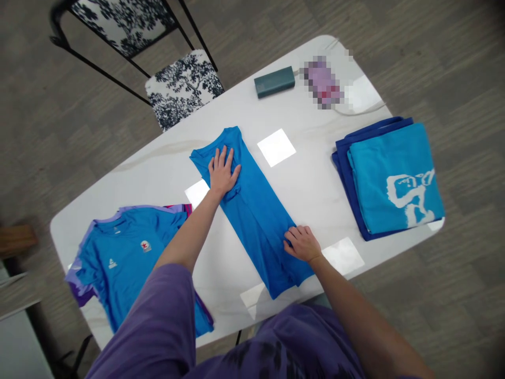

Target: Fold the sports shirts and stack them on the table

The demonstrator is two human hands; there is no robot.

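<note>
Glossy white table [315,189] bears lengthwise-folded blue shirt [254,210]; patterned chair [182,87] alongside

The folded garment [258,210] is coloured bright blue. The short-sleeved shirt [126,268], also blue, is marked with a white logo [112,262] and a red-and-white badge [145,246]. The turquoise cloth [379,173] is lettered in white; dark-blue fabric [342,151] is seen beneath. The white desk [311,184] is faintly veined in beige; the chair seat [183,87] is patterned black on white.
</note>
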